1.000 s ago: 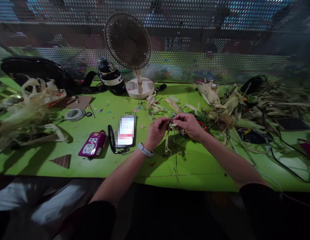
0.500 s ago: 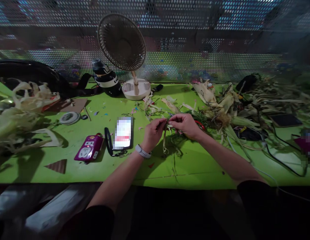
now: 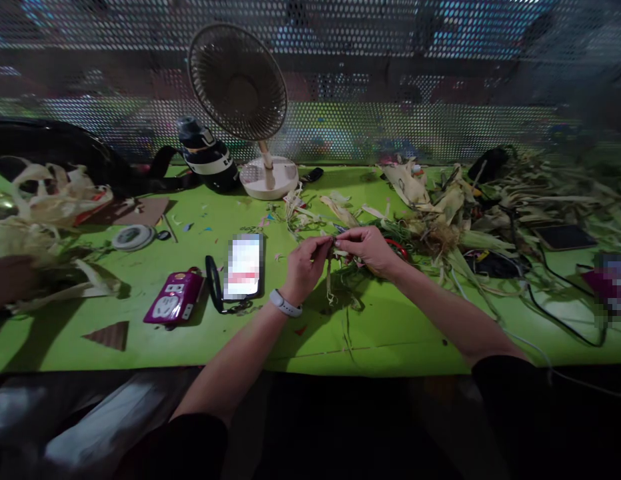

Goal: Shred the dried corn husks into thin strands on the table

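Note:
My left hand (image 3: 306, 268) is closed in a pinch on a thin, pale corn husk strip (image 3: 329, 283) whose frayed end dangles below the fingers. Fingertip to fingertip with it, my right hand (image 3: 367, 249) pinches the same small bundle from the other side. The exact spot they grip is too small to make out. Under and behind my right hand lie loose green and straw-coloured husk shreds, with a curved red handle (image 3: 397, 249) showing among them. A pale watch (image 3: 285, 304) is on my left wrist.
A phone (image 3: 244, 267), a purple power socket block (image 3: 174, 297), a fan (image 3: 269, 179) and a bottle (image 3: 210, 163) stand or lie to the left. Heaped corn husks (image 3: 440, 207) and cables (image 3: 560, 313) spread rightward. Another person's hand (image 3: 10, 280) is at the left edge.
Both hands stay together in nearly the same place, with only small finger movement. Another person's hand has come into view at the left edge. The whole view has shifted slightly.

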A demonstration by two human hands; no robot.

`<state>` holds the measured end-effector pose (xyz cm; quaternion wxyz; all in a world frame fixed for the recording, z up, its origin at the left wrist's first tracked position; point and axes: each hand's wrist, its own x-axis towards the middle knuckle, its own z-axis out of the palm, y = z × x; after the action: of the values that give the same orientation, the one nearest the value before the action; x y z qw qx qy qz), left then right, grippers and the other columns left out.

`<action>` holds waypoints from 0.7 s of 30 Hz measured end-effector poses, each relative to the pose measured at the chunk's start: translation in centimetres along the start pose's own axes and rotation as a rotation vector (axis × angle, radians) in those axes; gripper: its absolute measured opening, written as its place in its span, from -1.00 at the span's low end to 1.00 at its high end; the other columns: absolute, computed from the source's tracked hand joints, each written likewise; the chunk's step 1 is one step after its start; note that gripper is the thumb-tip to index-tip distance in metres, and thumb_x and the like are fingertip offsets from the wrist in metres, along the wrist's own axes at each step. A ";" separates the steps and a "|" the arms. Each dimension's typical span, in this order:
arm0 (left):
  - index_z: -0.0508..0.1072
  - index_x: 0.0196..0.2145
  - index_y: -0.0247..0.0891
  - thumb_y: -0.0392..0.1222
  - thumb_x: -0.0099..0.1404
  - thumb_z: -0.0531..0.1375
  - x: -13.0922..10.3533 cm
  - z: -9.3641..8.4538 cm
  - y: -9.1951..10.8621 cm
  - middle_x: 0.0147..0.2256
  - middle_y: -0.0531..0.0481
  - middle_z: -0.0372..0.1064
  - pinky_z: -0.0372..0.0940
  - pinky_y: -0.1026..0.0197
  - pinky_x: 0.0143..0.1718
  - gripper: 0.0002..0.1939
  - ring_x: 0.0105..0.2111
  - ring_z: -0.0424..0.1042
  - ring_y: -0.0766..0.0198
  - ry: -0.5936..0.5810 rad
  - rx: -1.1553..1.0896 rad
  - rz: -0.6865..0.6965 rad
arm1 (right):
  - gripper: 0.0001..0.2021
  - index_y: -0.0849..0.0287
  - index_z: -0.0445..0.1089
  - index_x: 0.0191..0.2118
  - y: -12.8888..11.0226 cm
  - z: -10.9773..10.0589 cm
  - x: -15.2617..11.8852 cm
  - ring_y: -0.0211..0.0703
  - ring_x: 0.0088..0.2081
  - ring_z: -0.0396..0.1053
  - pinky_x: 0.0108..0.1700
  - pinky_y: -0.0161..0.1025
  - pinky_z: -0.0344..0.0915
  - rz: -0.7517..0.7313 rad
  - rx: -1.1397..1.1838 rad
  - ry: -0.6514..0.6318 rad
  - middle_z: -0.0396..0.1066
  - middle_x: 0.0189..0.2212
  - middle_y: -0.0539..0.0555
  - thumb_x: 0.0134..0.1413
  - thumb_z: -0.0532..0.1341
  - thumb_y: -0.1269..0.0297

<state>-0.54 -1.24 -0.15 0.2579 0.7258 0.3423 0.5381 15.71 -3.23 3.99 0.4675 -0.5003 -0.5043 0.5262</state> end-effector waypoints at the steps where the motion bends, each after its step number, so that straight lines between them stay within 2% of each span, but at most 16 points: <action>1: 0.56 -0.24 -0.22 -0.11 0.33 0.18 0.0 0.0 0.0 -0.31 -0.06 0.54 0.40 0.23 -0.22 -0.81 -0.31 0.51 0.29 0.001 -0.002 0.000 | -0.76 0.23 0.50 -0.42 0.1 0.0 0.0 -0.36 -0.65 0.30 -0.69 -0.41 0.19 -0.010 -0.017 0.000 0.40 -0.60 -0.06 -0.21 0.38 0.15; 5: 0.56 -0.23 -0.23 -0.12 0.32 0.18 -0.1 0.0 0.0 -0.31 -0.07 0.54 0.39 0.26 -0.26 -0.81 -0.34 0.49 0.31 0.002 0.006 -0.003 | -0.80 0.22 0.50 -0.41 0.8 0.2 -0.1 -0.32 -0.59 0.34 -0.56 -0.34 0.32 -0.154 -0.174 0.061 0.43 -0.57 -0.02 -0.11 0.30 0.17; 9: 0.56 -0.22 -0.24 -0.13 0.32 0.18 -0.2 0.1 -0.1 -0.33 -0.07 0.53 0.38 0.26 -0.29 -0.81 -0.37 0.48 0.32 -0.003 0.006 -0.010 | -0.86 0.21 0.49 -0.40 1.0 0.3 -0.3 -0.27 -0.52 0.38 -0.43 -0.30 0.33 -0.326 -0.413 0.143 0.47 -0.54 0.01 -0.05 0.24 0.25; 13: 0.54 -0.21 -0.26 -0.10 0.32 0.18 -0.2 0.2 -0.2 -0.33 -0.06 0.52 0.39 0.27 -0.33 -0.79 -0.39 0.47 0.34 0.000 -0.085 -0.083 | -0.87 0.20 0.49 -0.40 0.7 -0.2 -0.4 -0.23 -0.46 0.41 -0.38 -0.27 0.33 -0.382 -0.504 0.175 0.49 -0.51 0.04 -0.04 0.24 0.28; 15: 0.53 -0.22 -0.28 -0.05 0.30 0.20 -0.1 0.3 0.0 -0.34 -0.06 0.52 0.40 0.28 -0.36 -0.76 -0.42 0.46 0.35 -0.006 -0.176 -0.143 | -0.85 0.21 0.48 -0.38 0.4 -0.4 -0.2 -0.25 -0.51 0.38 -0.45 -0.29 0.30 -0.301 -0.386 0.140 0.47 -0.51 0.03 -0.05 0.26 0.23; 18: 0.51 -0.25 -0.30 0.00 0.26 0.24 0.1 0.3 0.3 -0.38 -0.04 0.50 0.42 0.28 -0.42 -0.71 -0.47 0.44 0.37 -0.002 -0.328 -0.227 | -0.76 0.22 0.46 -0.36 0.1 -0.7 0.2 -0.35 -0.62 0.28 -0.59 -0.35 0.22 -0.071 -0.111 0.029 0.42 -0.56 -0.03 -0.13 0.34 0.15; 21: 0.51 -0.27 -0.30 0.02 0.22 0.27 0.3 0.4 0.4 -0.39 -0.04 0.50 0.43 0.27 -0.44 -0.69 -0.48 0.44 0.37 0.006 -0.410 -0.277 | -0.68 0.23 0.44 -0.37 0.0 -0.8 0.5 -0.42 -0.65 0.25 -0.60 -0.40 0.23 0.071 0.093 -0.029 0.39 -0.60 -0.09 -0.26 0.43 0.16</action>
<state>-0.06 -1.29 0.21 0.4701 0.6027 0.3230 0.5581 16.43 -2.67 3.95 0.4638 -0.4880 -0.4677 0.5727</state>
